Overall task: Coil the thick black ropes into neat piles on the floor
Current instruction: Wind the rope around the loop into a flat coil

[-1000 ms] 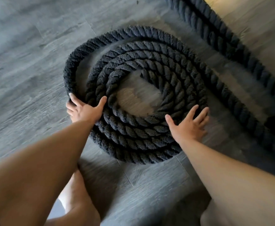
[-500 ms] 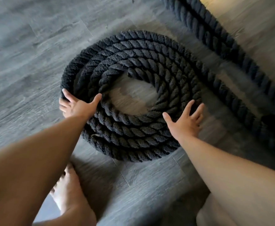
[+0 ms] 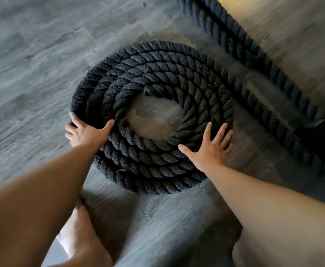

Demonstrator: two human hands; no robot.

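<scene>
thick black rope [image 3: 157, 74] coiled in a flat spiral on the grey wood floor [image 3: 32, 64], left hand [image 3: 86, 132] open, fingers against the outer loop, thumb on top, right hand [image 3: 209, 149] flat and spread on the near-right loops, second rope [image 3: 244, 51] lying just beyond

Grey plank floor [image 3: 32, 74], and flat on it lies the coiled rope [image 3: 167, 166], its outer edge under the left hand [image 3: 89, 133], near turns under the right hand [image 3: 211, 149]. Beyond the right hand, a straight rope [image 3: 254, 60] runs diagonally. Below the left hand, a bare foot [image 3: 80, 234].
</scene>
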